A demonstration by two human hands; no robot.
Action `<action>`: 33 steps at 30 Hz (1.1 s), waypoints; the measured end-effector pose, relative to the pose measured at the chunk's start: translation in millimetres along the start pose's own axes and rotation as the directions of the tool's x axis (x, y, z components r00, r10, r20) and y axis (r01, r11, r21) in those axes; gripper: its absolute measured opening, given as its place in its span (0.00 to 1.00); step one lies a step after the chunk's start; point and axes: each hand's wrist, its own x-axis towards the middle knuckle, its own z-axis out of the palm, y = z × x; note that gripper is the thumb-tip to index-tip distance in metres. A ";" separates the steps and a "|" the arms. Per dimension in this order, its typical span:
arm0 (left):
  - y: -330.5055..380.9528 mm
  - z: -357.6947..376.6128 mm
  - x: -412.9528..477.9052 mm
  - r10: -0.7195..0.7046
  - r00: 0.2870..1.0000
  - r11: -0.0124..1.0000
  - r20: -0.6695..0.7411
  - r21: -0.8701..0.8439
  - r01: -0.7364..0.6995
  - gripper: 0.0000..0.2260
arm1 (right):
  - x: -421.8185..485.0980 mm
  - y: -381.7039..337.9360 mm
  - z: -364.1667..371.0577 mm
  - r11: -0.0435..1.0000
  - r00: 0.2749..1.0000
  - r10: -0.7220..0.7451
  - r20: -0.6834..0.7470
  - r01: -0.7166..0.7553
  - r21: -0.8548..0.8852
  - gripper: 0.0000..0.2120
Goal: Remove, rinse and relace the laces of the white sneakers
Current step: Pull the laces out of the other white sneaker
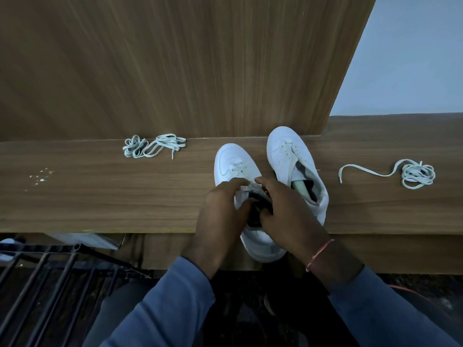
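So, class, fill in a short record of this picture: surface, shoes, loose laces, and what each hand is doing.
Surface: wooden ledge
Shoes: nearer sneaker, heel overhanging the ledge's front edge; farther sneaker beside it on the right; both toes point away
Loose laces: left lace bundle; right lace bundle, one end trailing toward the shoes
Left hand: grips the nearer sneaker at its opening
Right hand: grips the same opening

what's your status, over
Left grip, right grip both holding near white sneaker at its opening. Left white lace bundle, right white lace bundle loose on wooden ledge. Nothing in the way.
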 end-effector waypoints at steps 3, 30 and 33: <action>5.5 -0.8 4.4 0.053 0.999 0.999 0.000 -0.011 -0.053 0.01 | 0.1 -5.9 -4.0 0.998 1.000 0.016 -0.002 -0.016 -0.054 0.27; -16.7 -23.4 16.3 0.063 0.945 0.997 0.321 -0.057 -0.047 0.23 | 10.9 6.6 3.1 0.979 0.968 -0.175 -0.180 0.153 -0.131 0.03; -18.8 -22.7 11.7 0.042 0.946 0.999 0.322 -0.028 -0.035 0.26 | 14.6 6.0 -0.2 0.996 0.964 -0.052 -0.260 0.068 0.052 0.03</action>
